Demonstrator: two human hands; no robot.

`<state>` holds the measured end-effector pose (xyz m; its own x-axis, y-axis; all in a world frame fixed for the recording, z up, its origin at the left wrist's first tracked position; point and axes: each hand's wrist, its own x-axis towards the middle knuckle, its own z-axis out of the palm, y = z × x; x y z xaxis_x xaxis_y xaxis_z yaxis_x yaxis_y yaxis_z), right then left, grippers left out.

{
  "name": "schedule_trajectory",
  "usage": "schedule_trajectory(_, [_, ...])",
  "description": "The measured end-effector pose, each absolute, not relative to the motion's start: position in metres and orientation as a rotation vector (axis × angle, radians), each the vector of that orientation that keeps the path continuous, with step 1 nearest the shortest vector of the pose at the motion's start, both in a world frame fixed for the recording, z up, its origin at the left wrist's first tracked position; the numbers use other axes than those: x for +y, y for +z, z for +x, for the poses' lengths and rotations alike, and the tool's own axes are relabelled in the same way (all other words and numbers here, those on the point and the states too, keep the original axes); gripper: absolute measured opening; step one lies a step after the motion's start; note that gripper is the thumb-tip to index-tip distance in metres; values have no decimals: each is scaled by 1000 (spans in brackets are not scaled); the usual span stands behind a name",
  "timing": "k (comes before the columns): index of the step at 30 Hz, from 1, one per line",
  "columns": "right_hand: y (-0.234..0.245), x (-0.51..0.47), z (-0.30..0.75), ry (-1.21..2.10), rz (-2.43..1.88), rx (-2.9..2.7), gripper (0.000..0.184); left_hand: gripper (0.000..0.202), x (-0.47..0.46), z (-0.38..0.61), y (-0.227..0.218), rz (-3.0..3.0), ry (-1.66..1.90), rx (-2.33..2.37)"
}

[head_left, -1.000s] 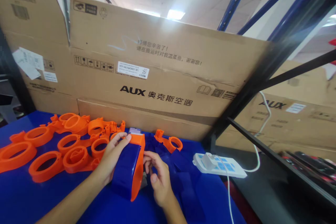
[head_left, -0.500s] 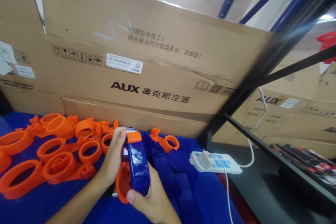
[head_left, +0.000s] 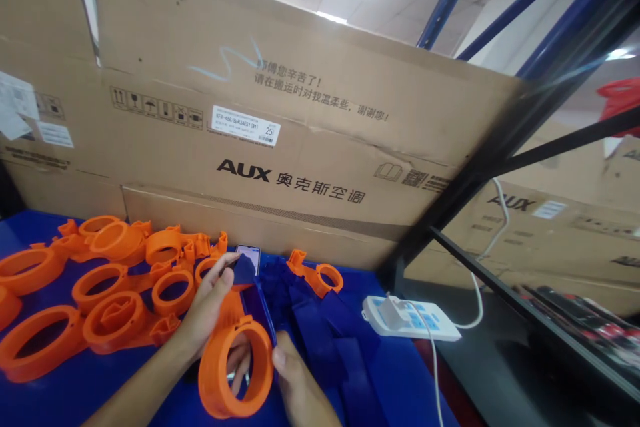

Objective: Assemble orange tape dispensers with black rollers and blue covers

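Observation:
Both my hands hold one orange ring part (head_left: pixel 235 367) with a blue strap (head_left: pixel 257 303) attached, low in the middle of the view. My left hand (head_left: pixel 210 310) grips its upper end, fingertips on the blue strap's tip. My right hand (head_left: pixel 295 390) supports it from below right, thumb against the ring's edge. The ring's opening faces me. More orange ring parts (head_left: pixel 105 280) lie spread over the blue table (head_left: pixel 45 393) to the left.
A phone (head_left: pixel 249 255) lies just behind the held part. One orange part (head_left: pixel 316 273) and several blue straps (head_left: pixel 320 330) lie to the right. A white power strip (head_left: pixel 410 317) with a cable sits further right. Large cardboard boxes (head_left: pixel 280 147) wall off the back; dark shelf posts (head_left: pixel 480 167) stand at right.
The held part has been turned: earlier its blue strap side faced me, now the orange ring's opening faces me. My right hand slid lower, under the ring.

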<state>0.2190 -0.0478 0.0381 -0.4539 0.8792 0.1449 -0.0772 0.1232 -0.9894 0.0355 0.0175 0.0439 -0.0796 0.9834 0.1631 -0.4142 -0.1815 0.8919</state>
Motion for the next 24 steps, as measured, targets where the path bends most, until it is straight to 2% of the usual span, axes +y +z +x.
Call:
schedule_trajectory(3, [39,-40,221,1174,-996,-1615,61,39,17,33,46,1068,1467,956])
schedule_trajectory(8, [39,-30,220,891,-1170,-1635,32,25,11,39,44,1227,1236,939])
schedule_trajectory(10, [38,-29,220,821,-1205,-1670,28,24,9,42,43,1306,1172,928])
schedule_trajectory(24, [45,-38,217,707,-1158,-1907,24,22,10,37,49,1452,1207,769])
